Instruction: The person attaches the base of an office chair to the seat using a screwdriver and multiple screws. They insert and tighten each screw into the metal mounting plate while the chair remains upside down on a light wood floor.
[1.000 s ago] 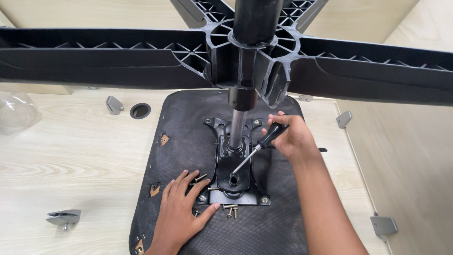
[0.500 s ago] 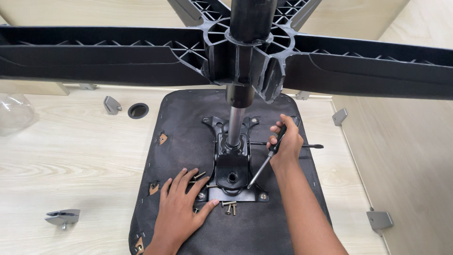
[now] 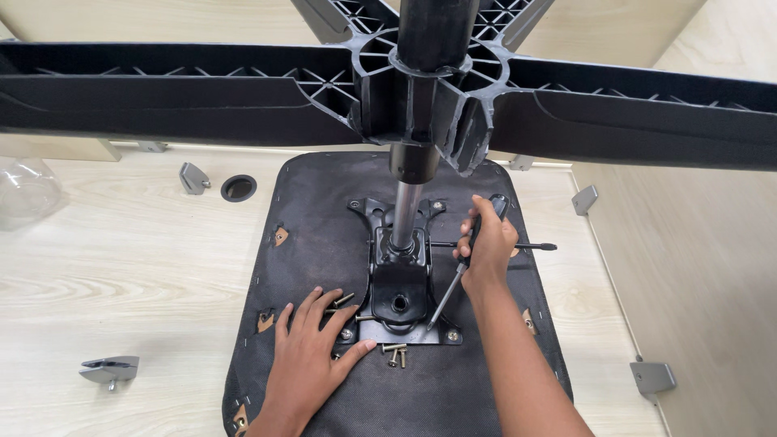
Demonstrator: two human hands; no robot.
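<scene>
An upturned office chair seat (image 3: 324,210), black fabric underside up, lies on a pale wood surface. A black metal mounting plate (image 3: 401,295) is on its middle, with a chrome gas cylinder (image 3: 405,214) rising to the black star base (image 3: 202,89) above. My right hand (image 3: 486,247) grips a black-handled screwdriver (image 3: 457,279), its tip down near the plate's front right corner. My left hand (image 3: 312,348) lies flat on the seat at the plate's front left corner, fingers spread. Loose bolts (image 3: 394,352) lie by the plate's front edge.
Grey metal brackets (image 3: 109,370) (image 3: 194,178) (image 3: 651,376) (image 3: 584,199) lie around the seat. A black ring (image 3: 238,188) sits at the back left. A clear plastic bag (image 3: 24,194) is at the far left. A lever rod (image 3: 534,246) sticks out to the right.
My right hand has swung the screwdriver from the plate's centre down to its front right corner. The left hand has stayed flat on the seat.
</scene>
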